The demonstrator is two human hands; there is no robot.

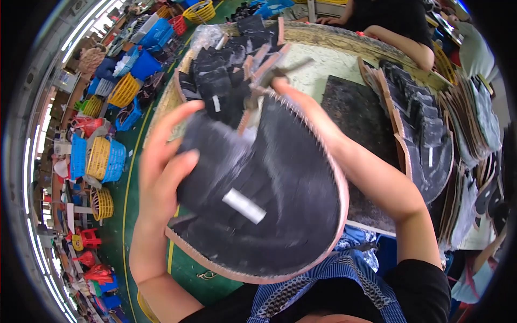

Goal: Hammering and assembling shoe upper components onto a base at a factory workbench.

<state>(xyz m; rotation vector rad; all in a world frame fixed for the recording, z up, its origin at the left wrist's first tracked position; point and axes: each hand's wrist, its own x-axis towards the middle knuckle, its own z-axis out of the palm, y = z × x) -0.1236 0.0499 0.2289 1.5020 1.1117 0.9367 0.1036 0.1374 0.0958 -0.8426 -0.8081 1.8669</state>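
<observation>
A large black shoe upper (291,204) is raised in front of me, curved, with a notched pinkish edge and a white label. On its left side, my left hand (164,161) has thumb and fingers closed about the edge. My right hand (293,99) reaches round the far right side to its top, most of its fingers hidden behind the piece. At those fingertips shows a blurred grey-brown tool-like object (296,66); its kind is unclear. Behind the upper lies a heap of similar black uppers (215,70) on the worktable (307,81).
A dark flat board (350,113) lies on the table at the right. Beyond it are a row of stacked black uppers (423,118) and piled grey-brown sheets (474,118). Another person's forearm (401,46) rests at the far edge. Yellow baskets (124,90) line the left.
</observation>
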